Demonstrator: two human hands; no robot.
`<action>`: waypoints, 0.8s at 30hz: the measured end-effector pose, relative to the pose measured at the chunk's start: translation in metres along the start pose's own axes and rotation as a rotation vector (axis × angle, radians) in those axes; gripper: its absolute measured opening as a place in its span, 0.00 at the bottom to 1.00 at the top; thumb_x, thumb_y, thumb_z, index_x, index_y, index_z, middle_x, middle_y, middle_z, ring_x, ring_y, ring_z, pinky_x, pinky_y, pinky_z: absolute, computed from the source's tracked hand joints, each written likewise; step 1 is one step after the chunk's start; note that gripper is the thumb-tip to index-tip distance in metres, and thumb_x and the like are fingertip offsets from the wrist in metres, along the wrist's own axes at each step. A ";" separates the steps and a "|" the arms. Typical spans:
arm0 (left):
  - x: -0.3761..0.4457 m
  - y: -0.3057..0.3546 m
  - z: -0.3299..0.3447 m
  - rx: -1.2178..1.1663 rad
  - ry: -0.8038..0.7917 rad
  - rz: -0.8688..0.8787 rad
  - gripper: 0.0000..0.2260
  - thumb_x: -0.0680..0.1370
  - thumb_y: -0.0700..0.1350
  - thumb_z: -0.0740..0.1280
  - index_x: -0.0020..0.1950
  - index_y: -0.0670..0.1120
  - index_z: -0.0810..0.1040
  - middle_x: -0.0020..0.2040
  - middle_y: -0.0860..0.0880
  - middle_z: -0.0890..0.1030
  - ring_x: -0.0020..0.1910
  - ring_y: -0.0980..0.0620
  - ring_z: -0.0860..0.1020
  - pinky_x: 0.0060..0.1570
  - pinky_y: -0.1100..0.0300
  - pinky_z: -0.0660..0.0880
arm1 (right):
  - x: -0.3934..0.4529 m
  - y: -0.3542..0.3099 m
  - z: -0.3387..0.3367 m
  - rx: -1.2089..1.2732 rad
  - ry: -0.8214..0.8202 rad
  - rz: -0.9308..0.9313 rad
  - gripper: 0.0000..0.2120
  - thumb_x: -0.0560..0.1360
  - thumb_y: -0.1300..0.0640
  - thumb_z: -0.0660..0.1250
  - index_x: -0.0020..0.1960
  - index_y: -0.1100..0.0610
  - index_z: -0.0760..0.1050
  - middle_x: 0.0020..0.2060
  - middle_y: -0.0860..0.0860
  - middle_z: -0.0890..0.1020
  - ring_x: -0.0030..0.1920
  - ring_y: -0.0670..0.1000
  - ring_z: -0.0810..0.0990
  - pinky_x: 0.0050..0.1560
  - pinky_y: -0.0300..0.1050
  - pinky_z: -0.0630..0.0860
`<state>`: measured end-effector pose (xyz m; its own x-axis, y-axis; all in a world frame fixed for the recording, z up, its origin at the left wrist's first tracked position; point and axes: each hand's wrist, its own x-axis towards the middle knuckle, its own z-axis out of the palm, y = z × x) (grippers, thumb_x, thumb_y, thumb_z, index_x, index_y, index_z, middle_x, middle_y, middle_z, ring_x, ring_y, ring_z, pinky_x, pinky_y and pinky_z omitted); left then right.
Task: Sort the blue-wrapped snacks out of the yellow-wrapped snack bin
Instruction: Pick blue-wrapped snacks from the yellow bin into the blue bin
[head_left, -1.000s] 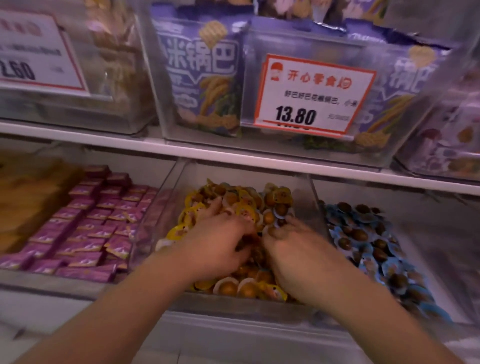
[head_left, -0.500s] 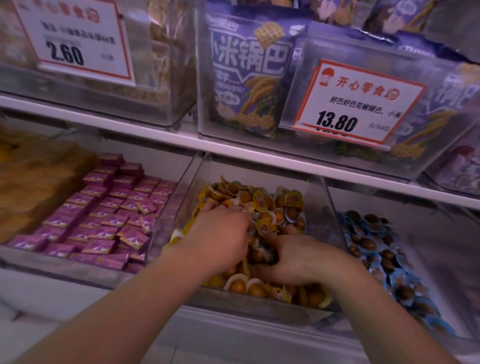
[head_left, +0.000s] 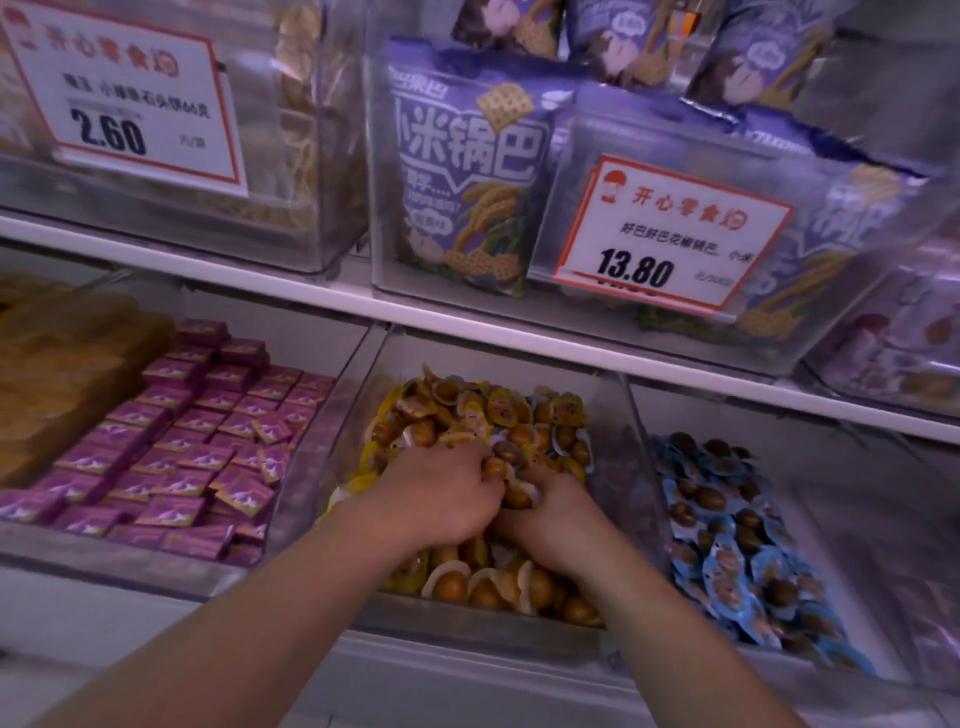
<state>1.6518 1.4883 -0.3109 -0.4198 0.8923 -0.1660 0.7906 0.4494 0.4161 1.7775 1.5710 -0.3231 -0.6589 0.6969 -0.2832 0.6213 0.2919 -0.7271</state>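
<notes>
We see both hands dug into the yellow-wrapped snacks (head_left: 498, 410) in the middle bin (head_left: 613, 415). Left hand (head_left: 441, 499) and right hand (head_left: 550, 512) are curled, touching each other, each grasping snacks. The blue-wrapped snacks (head_left: 727, 535) lie in the bin just right.

Price cards (head_left: 124, 98): 2.60, 13.80

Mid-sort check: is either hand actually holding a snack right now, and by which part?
Cannot tell. Left hand and right hand are both curled down among the yellow-wrapped snacks; fingertips are buried, so no grip shows.
</notes>
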 end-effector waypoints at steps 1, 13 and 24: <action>0.003 0.001 0.001 -0.157 -0.012 -0.042 0.18 0.78 0.58 0.57 0.66 0.56 0.73 0.64 0.46 0.78 0.62 0.42 0.75 0.56 0.52 0.71 | 0.000 -0.001 0.000 0.167 0.035 0.011 0.04 0.67 0.55 0.73 0.42 0.48 0.83 0.40 0.49 0.86 0.45 0.49 0.84 0.45 0.46 0.80; 0.008 -0.003 -0.030 -1.149 0.302 -0.165 0.16 0.68 0.59 0.63 0.49 0.57 0.86 0.46 0.53 0.86 0.48 0.52 0.84 0.52 0.54 0.79 | 0.007 -0.041 -0.039 1.107 -0.059 0.032 0.08 0.77 0.56 0.65 0.42 0.57 0.79 0.31 0.55 0.79 0.30 0.55 0.76 0.35 0.47 0.74; -0.014 -0.019 -0.022 -0.256 0.368 0.358 0.15 0.73 0.47 0.61 0.57 0.55 0.80 0.54 0.58 0.80 0.53 0.58 0.78 0.56 0.60 0.74 | -0.027 -0.029 -0.042 0.498 -0.154 -0.061 0.14 0.78 0.59 0.69 0.61 0.47 0.77 0.48 0.52 0.85 0.41 0.53 0.85 0.35 0.45 0.81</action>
<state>1.6331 1.4665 -0.2963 -0.3096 0.8925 0.3280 0.7979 0.0562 0.6001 1.7953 1.5709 -0.2683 -0.7658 0.5730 -0.2921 0.3275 -0.0435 -0.9439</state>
